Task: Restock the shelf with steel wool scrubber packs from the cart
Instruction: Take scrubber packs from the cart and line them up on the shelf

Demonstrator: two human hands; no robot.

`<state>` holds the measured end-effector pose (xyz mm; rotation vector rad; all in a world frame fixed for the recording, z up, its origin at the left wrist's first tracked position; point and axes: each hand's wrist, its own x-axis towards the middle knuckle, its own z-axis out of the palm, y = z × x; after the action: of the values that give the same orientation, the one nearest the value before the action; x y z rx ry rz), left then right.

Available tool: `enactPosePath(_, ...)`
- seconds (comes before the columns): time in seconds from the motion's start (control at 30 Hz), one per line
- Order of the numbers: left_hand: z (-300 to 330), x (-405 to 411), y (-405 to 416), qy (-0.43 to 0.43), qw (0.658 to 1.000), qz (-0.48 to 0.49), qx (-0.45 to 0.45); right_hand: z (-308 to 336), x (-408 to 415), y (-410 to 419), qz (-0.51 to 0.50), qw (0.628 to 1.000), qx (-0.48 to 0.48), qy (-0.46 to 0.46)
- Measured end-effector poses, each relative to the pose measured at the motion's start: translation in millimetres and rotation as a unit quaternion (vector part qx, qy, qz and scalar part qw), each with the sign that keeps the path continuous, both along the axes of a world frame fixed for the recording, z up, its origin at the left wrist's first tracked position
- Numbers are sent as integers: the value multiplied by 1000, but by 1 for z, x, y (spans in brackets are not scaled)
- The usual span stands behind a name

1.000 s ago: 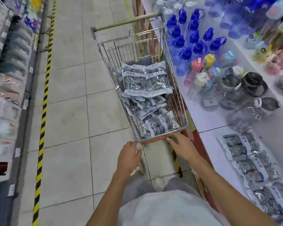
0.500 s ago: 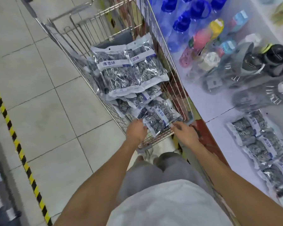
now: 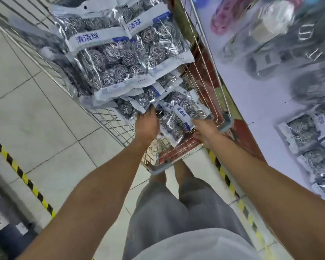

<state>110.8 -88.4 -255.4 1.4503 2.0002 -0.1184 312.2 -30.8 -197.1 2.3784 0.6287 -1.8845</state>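
Both your hands are down in the cart (image 3: 210,76) among the small scrubber packs (image 3: 184,113). Your left hand (image 3: 146,126) and right hand (image 3: 204,131) hide their fingers, so I cannot tell their grip. Take one pack by its edge, then lift it across to the shelf (image 3: 261,102).

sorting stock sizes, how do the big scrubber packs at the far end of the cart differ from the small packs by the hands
The big packs are wide bags, each showing many steel wool balls; the small packs are narrow and show only a few.
The big packs lie on top of the pile, untouched; the small packs lie lower at the near end of the cart, where the left hand and right hand reach them.
Both have clear film with white and blue labels.
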Motion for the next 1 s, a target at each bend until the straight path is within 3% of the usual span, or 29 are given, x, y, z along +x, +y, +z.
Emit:
enactPosePath(0.33,-31,-3,10,14,998,66,8,-65,-19,4,-102,992,-73,-30)
enactPosePath(0.6,-14,-2,2,-4,995,75,59,-85,-26,3,-226,973,-38,-25)
enactPosePath(0.73,8,-3,-17,-76,988,90,97,-78,-31,3,-253,967,-13,-42)
enactPosePath(0.87,27,-11,-27,-148,980,112,70,-68,-26,0,-242,969,32,-46)
enactPosePath(1.0,52,-14,-29,-277,933,227,11,-44,-16,-3,-189,979,76,-23)
